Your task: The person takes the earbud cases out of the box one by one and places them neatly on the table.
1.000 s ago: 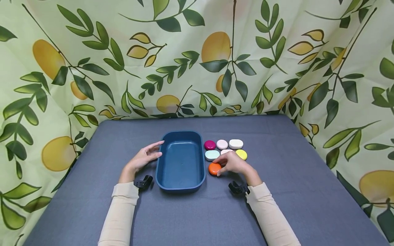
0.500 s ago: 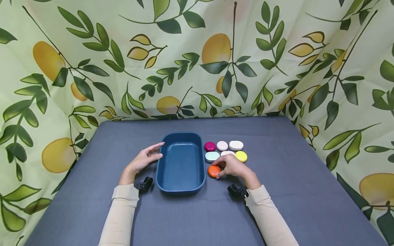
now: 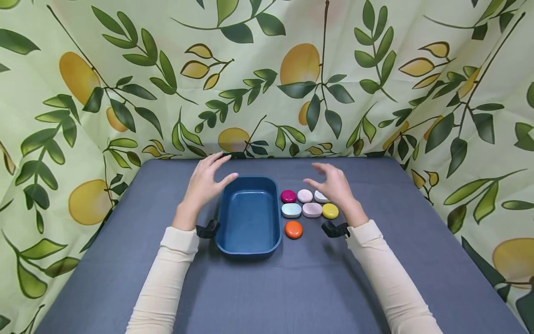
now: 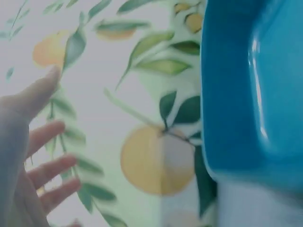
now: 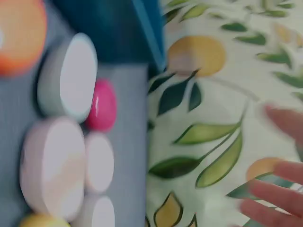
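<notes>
My left hand is raised above the left rim of a blue rectangular tub, fingers spread and holding nothing. Over on the right, my right hand hovers in the air with its thumb and fingers apart, also with nothing in it. Below it lie smooth soap bars: magenta, pale pink round, white partly covered by the hand, pale mint, pale pink oval and yellow. An orange round soap bar lies in front of them, beside the tub.
A grey-blue cloth covers the table. Behind and at both sides hangs a fabric curtain printed with leaves and fruit. Each wrist wears a black camera mount, like the one on the left.
My right hand has let go of the orange soap bar and risen up and away. My left hand has left the tub's rim and lifted too. The head view has shifted slightly.
</notes>
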